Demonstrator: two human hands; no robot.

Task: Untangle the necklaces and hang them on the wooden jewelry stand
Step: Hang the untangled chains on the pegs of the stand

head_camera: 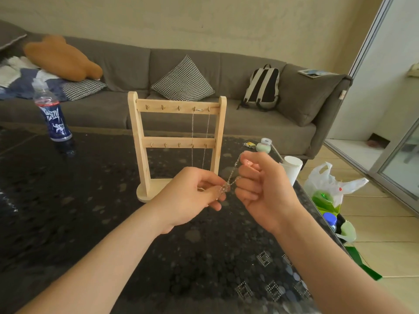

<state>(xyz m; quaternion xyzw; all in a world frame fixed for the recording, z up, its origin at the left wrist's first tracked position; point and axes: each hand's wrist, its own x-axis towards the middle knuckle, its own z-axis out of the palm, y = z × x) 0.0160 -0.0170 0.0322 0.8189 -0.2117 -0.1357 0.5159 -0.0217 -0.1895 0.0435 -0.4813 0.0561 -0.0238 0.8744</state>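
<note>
A wooden jewelry stand [176, 141] with two rails of small hooks stands on the dark table. One thin silver necklace [192, 132] hangs from two hooks at the right of the top rail. In front of the stand I hold a second silver chain [231, 177] between both hands. My left hand [192, 196] pinches its tangled lower part. My right hand [260, 184] pinches the upper end, and the chain runs taut between them.
A blue drink bottle [54, 118] stands at the table's left. A white paper cup [292, 168] and a small green case [263, 147] sit near the right edge. Plastic bags [328, 186] lie on the floor beyond it. A grey sofa [204, 71] runs behind.
</note>
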